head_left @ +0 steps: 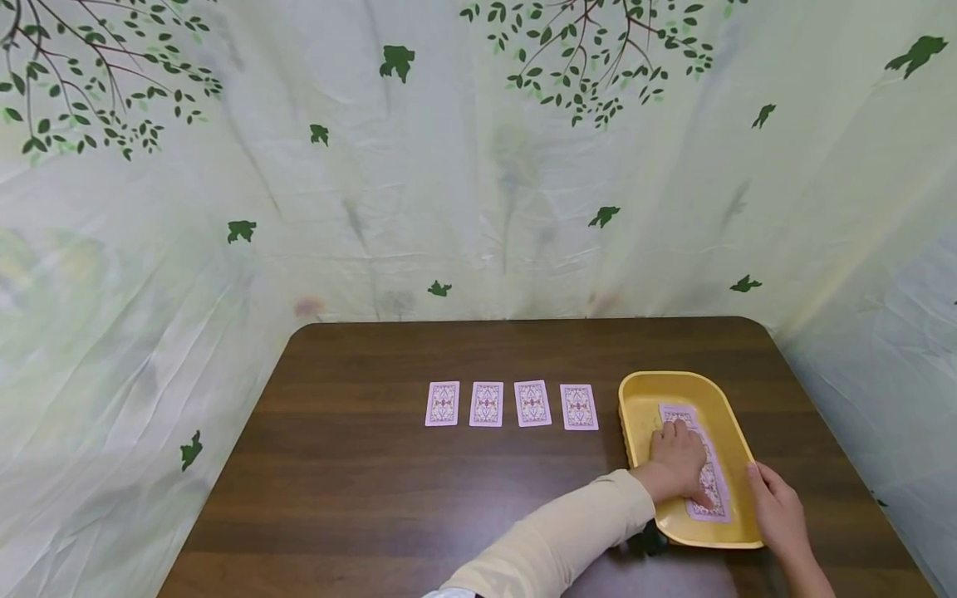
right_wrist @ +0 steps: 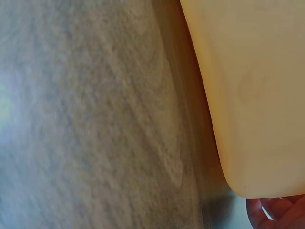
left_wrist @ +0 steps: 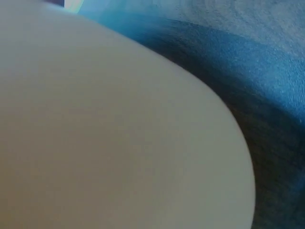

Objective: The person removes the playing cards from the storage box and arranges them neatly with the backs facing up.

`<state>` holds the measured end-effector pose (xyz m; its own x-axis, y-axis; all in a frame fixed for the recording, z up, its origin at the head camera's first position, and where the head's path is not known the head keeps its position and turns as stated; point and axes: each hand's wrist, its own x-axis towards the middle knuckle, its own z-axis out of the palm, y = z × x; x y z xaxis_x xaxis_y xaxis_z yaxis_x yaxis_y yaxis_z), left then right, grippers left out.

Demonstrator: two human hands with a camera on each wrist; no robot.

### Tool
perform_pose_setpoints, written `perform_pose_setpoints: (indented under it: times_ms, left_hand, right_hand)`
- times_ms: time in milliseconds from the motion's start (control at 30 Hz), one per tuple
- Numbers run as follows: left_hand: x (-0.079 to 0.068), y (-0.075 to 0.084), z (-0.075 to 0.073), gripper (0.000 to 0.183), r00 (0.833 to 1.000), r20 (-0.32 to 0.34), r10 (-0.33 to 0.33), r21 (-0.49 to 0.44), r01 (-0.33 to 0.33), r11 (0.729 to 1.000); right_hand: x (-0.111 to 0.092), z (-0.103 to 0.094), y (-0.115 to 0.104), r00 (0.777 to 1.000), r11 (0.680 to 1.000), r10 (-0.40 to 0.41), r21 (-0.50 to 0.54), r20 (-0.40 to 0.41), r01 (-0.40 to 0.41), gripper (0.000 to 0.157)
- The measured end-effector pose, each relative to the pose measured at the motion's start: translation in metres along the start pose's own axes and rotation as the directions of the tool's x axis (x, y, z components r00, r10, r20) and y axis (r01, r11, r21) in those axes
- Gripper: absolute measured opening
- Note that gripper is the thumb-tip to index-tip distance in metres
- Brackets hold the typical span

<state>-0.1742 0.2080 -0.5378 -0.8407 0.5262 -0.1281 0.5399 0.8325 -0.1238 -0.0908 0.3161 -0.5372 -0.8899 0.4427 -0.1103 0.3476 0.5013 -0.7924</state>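
Dark wood-grained table (head_left: 359,473); lilac patterned rectangular cards (head_left: 715,496) lie inside a yellow rounded plastic tray (head_left: 673,377); right hand (head_left: 780,512) grips its rim and should brace; left hand (head_left: 679,458) lies spread over the cards, any hold hidden; light pinching should suit.

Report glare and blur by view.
Head: mostly crisp, faint sheen on the brown wood-grain table; left wrist: a blurred beige rounded shape dominates, bluish light beyond; right wrist: yellow rectangular tray slightly soft, pale flare at left edge.
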Motion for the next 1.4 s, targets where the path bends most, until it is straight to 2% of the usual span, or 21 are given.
perform_pose_setpoints:
  times_ms: [100,200,333,500,633,733,833,1033,1133,1233,1400]
  left_hand:
    - [-0.002,0.0,0.0,0.078,0.999,-0.038,0.015,-0.026,-0.016,1.0]
    - [-0.004,0.0,0.0,0.075,0.995,-0.08,0.062,-0.068,-0.068,0.995]
    - [-0.007,0.0,0.0,0.069,0.988,-0.104,0.114,-0.114,-0.126,0.985]
    - [-0.009,-0.001,0.0,0.062,0.979,-0.088,0.184,-0.132,-0.194,0.972]
    - [-0.011,-0.002,0.001,0.054,0.967,-0.013,0.254,-0.159,-0.253,0.954]
    - [-0.014,-0.002,-0.001,0.044,0.961,0.039,0.274,-0.133,-0.267,0.954]
    - [-0.015,-0.001,-0.002,0.041,0.96,0.061,0.275,-0.058,-0.271,0.961]
    - [-0.018,-0.002,-0.003,0.041,0.957,0.03,0.287,0.115,-0.289,0.951]
    - [-0.019,-0.004,-0.003,0.043,0.952,0.005,0.307,0.16,-0.304,0.939]
    - [-0.021,-0.007,-0.002,0.042,0.943,-0.011,0.331,0.153,-0.326,0.933]
    - [-0.021,-0.01,-0.003,0.036,0.938,0.0,0.347,0.059,-0.347,0.936]
  right_hand:
    - [0.0,0.0,0.0,1.0,1.0,-0.007,0.0,-0.002,0.007,0.052]
    - [-0.001,0.0,0.0,1.0,1.0,-0.005,-0.01,-0.005,0.005,0.052]
    - [-0.001,0.0,-0.002,1.0,1.0,0.008,-0.004,0.003,-0.008,0.053]
    - [-0.001,0.0,-0.002,1.0,1.0,0.013,-0.009,0.008,-0.013,0.053]
    - [-0.002,-0.001,-0.001,1.0,1.0,-0.005,-0.028,0.004,0.005,0.052]
    - [-0.002,-0.001,-0.001,1.0,0.999,-0.02,-0.029,0.006,0.02,0.052]
    - [-0.002,-0.002,-0.002,1.0,0.999,-0.016,-0.033,0.013,0.016,0.052]
    - [-0.001,0.0,-0.001,1.0,0.999,-0.006,-0.043,0.008,0.006,0.053]
    - [-0.001,0.0,-0.002,1.0,0.999,0.002,-0.038,0.014,-0.001,0.053]
    - [-0.001,0.0,-0.003,1.0,0.999,0.01,-0.034,0.021,-0.009,0.054]
    - [-0.002,0.001,-0.004,1.0,1.0,0.013,-0.02,0.021,-0.012,0.054]
